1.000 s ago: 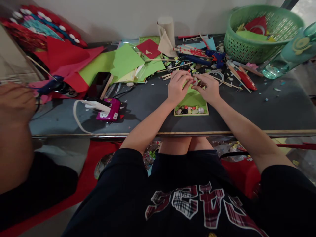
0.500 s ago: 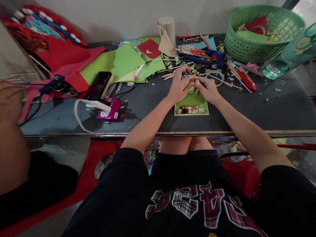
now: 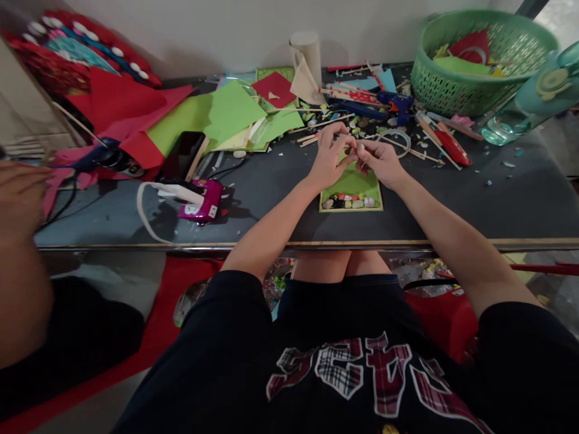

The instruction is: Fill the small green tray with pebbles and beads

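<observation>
Though apart from the basket [image 3: 446, 89] of paper [image 3: 464, 65], hands [image 3: 329, 160] [image 3: 384, 163] nearly closed on a pale pebble [image 3: 360, 147]

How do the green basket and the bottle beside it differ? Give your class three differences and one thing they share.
The basket is wide and open-topped; the bottle is narrow. The basket's wall is full of small holes, while the bottle's is solid and partly see-through. Pieces of paper lie inside the basket; the bottle carries a pale round design on its side. Both are greenish.
</observation>
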{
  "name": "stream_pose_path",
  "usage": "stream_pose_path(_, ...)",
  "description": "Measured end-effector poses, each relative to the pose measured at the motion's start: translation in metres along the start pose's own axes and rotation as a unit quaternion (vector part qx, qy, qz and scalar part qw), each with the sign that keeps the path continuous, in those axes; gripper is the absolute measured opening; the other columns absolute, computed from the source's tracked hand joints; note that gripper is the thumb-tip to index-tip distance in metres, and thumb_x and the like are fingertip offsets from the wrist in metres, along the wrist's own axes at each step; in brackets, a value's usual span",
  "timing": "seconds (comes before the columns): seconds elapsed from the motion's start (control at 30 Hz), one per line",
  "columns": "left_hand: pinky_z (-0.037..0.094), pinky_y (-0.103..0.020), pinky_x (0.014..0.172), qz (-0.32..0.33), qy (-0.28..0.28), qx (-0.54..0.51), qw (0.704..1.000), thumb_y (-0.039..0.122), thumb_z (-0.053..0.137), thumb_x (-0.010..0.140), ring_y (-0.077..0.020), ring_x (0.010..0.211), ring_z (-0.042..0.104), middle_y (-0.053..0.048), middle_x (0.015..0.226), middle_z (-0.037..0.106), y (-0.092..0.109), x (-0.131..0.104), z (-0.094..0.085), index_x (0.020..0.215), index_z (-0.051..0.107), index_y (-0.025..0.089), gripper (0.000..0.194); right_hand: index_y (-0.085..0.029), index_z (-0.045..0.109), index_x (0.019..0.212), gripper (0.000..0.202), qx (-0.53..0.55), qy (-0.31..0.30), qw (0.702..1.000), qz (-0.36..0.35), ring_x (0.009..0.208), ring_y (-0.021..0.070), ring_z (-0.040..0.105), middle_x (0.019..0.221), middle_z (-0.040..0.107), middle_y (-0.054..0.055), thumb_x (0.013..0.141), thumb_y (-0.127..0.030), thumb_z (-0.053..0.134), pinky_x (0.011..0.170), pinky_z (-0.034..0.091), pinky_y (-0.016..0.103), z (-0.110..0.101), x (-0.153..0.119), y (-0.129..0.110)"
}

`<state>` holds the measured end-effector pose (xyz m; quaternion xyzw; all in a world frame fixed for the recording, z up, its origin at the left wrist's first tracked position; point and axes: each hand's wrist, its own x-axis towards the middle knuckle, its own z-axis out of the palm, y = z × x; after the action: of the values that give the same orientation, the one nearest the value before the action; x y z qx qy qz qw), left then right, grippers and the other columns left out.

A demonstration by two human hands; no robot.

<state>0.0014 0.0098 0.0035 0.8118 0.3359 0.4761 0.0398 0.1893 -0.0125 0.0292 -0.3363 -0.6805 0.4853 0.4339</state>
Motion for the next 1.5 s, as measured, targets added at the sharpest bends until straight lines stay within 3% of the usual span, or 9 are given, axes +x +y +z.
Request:
stream_pose_path(0.13, 0.047, -0.053, 0.102, -0.008, 0.01, -0.02, 1.0, 0.07, 0.039, 0.096, -0.0294, 0.116, 0.058, -0.011, 0.117, 0.063, 0.003, 0.001, 0.0, 0.098, 0.062, 0.03, 0.046, -0.022, 0.066, 0.084, 0.063, 0.008, -0.005, 1.0, 0.013, 0.053, 0.0094, 0.051, 0.07, 0.061, 0.0, 0.071, -0.083, 0.07, 0.044, 0.043, 0.022, 0.0, 0.0, -0.004)
stream_pose_path(0.27, 0.046, -0.056, 0.108, -0.043, -0.004, -0.034, 0.998, 0.069, 0.042, 0.096, -0.0318, 0.12, 0.058, -0.013, 0.118, 0.064, 0.003, 0.001, -0.002, 0.094, 0.064, 0.029, 0.045, -0.021, 0.065, 0.078, 0.063, -0.004, -0.017, 1.0, 0.005, 0.058, 0.0101, 0.054, 0.072, 0.06, 0.0, 0.073, -0.084, 0.068, 0.048, 0.046, 0.022, -0.001, 0.002, 0.0)
stream_pose_path(0.73, 0.045, -0.058, 0.109, -0.003, -0.029, -0.02, 0.999, 0.063, 0.03, 0.101, -0.0315, 0.12, 0.056, -0.013, 0.119, 0.059, 0.008, -0.002, 0.0, 0.098, 0.059, 0.027, 0.046, -0.022, 0.061, 0.07, 0.065, 0.015, -0.045, 0.999, 0.022, 0.057, 0.0105, 0.059, 0.065, 0.063, -0.001, 0.073, -0.086, 0.065, 0.055, 0.049, 0.024, -0.003, 0.002, 0.002)
stream_pose_path(1.03, 0.049, -0.056, 0.103, 0.031, 0.01, 0.024, 0.999, 0.059, 0.019, 0.104, -0.0294, 0.115, 0.059, -0.015, 0.12, 0.059, 0.013, -0.006, 0.006, 0.099, 0.056, 0.024, 0.05, -0.02, 0.058, 0.072, 0.061, 0.109, -0.064, 0.992, 0.026, 0.059, 0.0093, 0.059, 0.069, 0.062, -0.001, 0.075, -0.079, 0.07, 0.057, 0.052, 0.022, 0.002, 0.002, 0.007)
stream_pose_path(1.2, 0.048, -0.054, 0.105, 0.017, 0.032, 0.047, 0.998, 0.059, 0.019, 0.104, -0.0289, 0.117, 0.06, -0.016, 0.121, 0.061, 0.013, -0.01, 0.005, 0.105, 0.059, 0.024, 0.053, -0.017, 0.061, 0.07, 0.058, 0.163, -0.058, 0.985, 0.0, 0.057, 0.0059, 0.056, 0.069, 0.061, -0.002, 0.074, -0.073, 0.076, 0.054, 0.049, 0.017, 0.006, 0.002, 0.001)
stream_pose_path(1.33, 0.047, -0.052, 0.108, -0.004, 0.059, 0.055, 0.997, 0.062, 0.023, 0.102, -0.0301, 0.121, 0.06, -0.016, 0.126, 0.062, 0.01, -0.009, 0.0, 0.121, 0.061, 0.025, 0.056, -0.018, 0.066, 0.077, 0.055, 0.15, -0.024, 0.988, -0.01, 0.059, 0.0053, 0.053, 0.073, 0.063, -0.002, 0.074, -0.071, 0.077, 0.055, 0.048, 0.017, 0.003, 0.003, 0.0)
stream_pose_path(1.5, 0.049, -0.048, 0.105, 0.018, 0.018, 0.087, 0.996, 0.061, 0.035, 0.102, -0.0303, 0.124, 0.06, -0.013, 0.124, 0.065, 0.007, -0.005, -0.003, 0.124, 0.065, 0.029, 0.049, -0.018, 0.068, 0.085, 0.06, 0.078, -0.003, 0.997, -0.005, 0.059, 0.0064, 0.052, 0.072, 0.061, -0.001, 0.075, -0.076, 0.073, 0.056, 0.048, 0.02, -0.003, 0.004, 0.005)
